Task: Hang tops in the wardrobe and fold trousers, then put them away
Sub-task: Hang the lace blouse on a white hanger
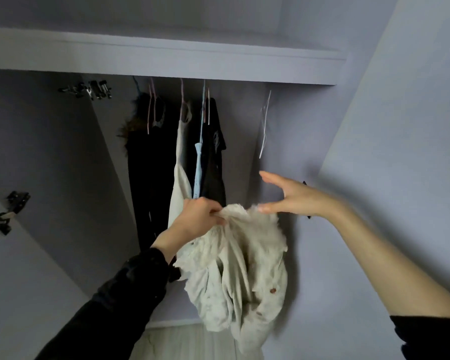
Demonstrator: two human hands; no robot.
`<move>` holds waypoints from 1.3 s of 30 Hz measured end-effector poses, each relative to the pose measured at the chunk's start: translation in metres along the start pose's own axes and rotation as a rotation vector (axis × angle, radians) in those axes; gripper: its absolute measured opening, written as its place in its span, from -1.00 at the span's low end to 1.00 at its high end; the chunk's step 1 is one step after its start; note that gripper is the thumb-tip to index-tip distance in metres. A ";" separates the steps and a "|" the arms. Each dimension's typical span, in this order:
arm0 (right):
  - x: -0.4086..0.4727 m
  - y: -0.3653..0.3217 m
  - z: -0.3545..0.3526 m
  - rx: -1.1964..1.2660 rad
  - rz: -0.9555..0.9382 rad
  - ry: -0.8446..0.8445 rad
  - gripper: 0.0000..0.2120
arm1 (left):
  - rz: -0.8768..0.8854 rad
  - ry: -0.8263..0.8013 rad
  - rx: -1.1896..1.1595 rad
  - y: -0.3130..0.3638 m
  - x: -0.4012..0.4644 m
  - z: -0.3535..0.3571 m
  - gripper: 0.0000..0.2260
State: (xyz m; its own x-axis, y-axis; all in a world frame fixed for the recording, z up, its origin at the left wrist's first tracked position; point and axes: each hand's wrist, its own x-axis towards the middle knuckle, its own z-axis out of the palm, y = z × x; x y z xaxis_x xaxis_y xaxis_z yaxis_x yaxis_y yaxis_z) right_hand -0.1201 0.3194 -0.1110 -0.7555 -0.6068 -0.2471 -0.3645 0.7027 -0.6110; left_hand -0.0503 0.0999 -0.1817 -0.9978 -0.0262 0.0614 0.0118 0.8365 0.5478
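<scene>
Fingers (215, 213) of the left hand (198, 216) bunch the pale top (234, 276) at its upper edge, so it dangles free in front of the wardrobe's hanging clothes (200, 152). Further right, the right hand (289, 196) spreads wide, gripping nothing (blurred), below an empty white hanger (265, 126), probably reaching for it.

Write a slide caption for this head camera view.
Left hand grips a crumpled white top while the open right hand reaches toward an empty hanger.

Open wardrobe (283, 141) with dark and pale garments (211, 152) on hangers.
</scene>
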 end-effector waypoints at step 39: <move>0.079 -0.011 -0.008 0.588 0.035 0.270 -0.76 | -0.120 0.036 -0.507 -0.019 0.006 -0.117 -0.97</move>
State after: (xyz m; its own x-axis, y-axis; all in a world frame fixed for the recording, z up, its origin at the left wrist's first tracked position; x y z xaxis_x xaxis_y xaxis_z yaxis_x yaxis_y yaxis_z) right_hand -0.1800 0.2664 -0.1176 -0.8998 -0.4185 -0.1235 -0.0358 0.3529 -0.9350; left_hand -0.0487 0.0201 -0.0939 -0.9912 -0.1320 -0.0031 -0.0635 0.4562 0.8876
